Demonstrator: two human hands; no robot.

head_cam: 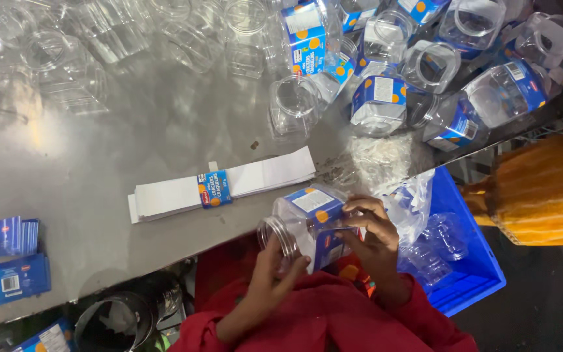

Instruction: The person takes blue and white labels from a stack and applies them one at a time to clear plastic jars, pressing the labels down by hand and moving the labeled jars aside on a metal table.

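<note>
There is a single view, from a camera worn on the person's head. It looks steeply down and forward over the red sleeves, close to the hands at the bottom centre of the frame. The grey metal table (131,130) fills the upper and left part and runs slanted across the picture, its near edge dropping toward the lower left. At the right, past the table's edge, the view takes in a blue plastic crate (470,261) standing lower down.

We note a white label strip (229,186) mid-frame, clear jars (66,58) upper left, a blue crate (474,261) lower right.
</note>
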